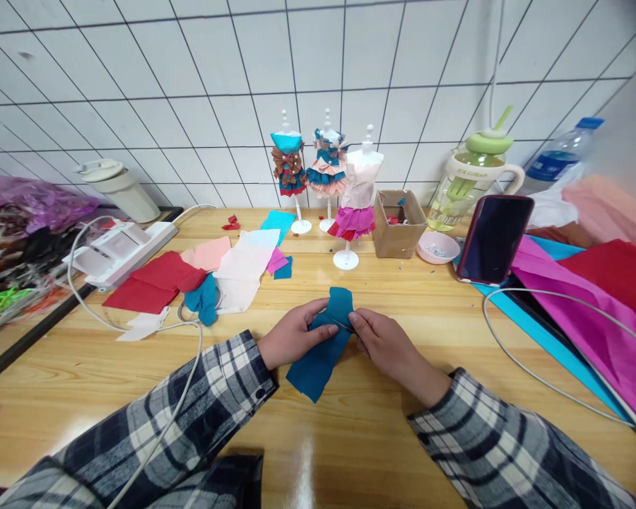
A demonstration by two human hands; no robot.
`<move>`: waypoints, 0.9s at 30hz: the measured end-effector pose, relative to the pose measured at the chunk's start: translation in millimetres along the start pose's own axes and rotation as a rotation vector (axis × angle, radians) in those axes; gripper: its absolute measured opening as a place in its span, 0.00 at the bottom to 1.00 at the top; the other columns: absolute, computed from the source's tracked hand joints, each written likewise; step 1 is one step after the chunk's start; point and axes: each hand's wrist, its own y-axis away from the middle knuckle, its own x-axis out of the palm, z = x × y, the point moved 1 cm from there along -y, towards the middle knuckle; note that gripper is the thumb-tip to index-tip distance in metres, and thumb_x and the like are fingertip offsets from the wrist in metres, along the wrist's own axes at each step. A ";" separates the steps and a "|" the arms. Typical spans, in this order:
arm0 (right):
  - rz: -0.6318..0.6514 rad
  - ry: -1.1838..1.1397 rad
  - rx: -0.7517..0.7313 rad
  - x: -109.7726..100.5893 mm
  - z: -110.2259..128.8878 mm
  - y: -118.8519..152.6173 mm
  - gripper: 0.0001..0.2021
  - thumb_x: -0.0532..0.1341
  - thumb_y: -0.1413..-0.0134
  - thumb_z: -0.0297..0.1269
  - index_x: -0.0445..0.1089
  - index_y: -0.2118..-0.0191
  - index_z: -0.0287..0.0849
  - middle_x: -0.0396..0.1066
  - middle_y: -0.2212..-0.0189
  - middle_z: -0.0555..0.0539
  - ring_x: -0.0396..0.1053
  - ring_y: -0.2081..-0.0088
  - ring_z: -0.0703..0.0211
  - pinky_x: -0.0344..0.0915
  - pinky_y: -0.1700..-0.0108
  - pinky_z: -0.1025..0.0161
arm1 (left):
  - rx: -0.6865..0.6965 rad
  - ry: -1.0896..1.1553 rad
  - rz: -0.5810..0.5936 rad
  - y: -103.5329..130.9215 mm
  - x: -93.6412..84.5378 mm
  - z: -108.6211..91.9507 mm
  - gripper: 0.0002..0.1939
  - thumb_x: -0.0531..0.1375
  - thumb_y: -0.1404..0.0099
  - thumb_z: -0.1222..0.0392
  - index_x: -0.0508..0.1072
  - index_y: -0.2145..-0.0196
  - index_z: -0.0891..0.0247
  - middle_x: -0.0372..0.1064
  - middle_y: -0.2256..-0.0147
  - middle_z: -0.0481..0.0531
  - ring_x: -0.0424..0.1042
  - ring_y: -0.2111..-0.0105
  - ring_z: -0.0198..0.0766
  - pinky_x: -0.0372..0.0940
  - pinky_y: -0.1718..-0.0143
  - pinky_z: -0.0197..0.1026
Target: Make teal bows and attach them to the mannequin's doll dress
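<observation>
Two hands (292, 335) (389, 344), one teal strip (319, 364), three mannequins (287, 164) (327, 166) (361, 180)

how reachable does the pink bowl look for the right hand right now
Probably yes: nothing seems to stand between the right hand and the pink bowl, though the hand is busy at the blue piece.

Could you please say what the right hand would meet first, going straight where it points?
The right hand would first meet the teal strip directly before it, then probably the left hand; depth is unclear.
</observation>
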 end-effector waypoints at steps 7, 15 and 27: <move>-0.014 0.019 -0.006 0.4 -4.1 -1.4 0.20 0.44 0.36 0.49 0.59 0.75 0.44 0.64 0.80 0.51 0.61 0.76 0.61 0.54 0.73 0.66 | 0.001 -0.046 -0.001 -0.3 -0.8 0.0 0.22 0.60 0.37 0.53 0.69 0.48 0.64 0.71 0.52 0.56 0.69 0.52 0.46 0.63 0.48 0.46; -0.041 -0.006 0.003 -3.0 -2.1 -1.3 0.20 0.44 0.35 0.48 0.60 0.74 0.44 0.63 0.81 0.52 0.62 0.76 0.61 0.55 0.72 0.65 | 0.022 -0.036 -0.190 0.1 -3.0 2.1 0.21 0.53 0.34 0.47 0.72 0.52 0.64 0.71 0.53 0.55 0.67 0.52 0.45 0.60 0.48 0.43; 0.019 -0.075 0.060 -2.6 -0.7 0.6 0.22 0.43 0.35 0.50 0.61 0.74 0.44 0.65 0.84 0.54 0.65 0.78 0.63 0.58 0.71 0.66 | -0.120 -0.084 -0.153 1.4 -1.3 -1.0 0.17 0.55 0.36 0.47 0.70 0.68 0.66 0.65 0.73 0.46 0.63 0.72 0.33 0.59 0.71 0.35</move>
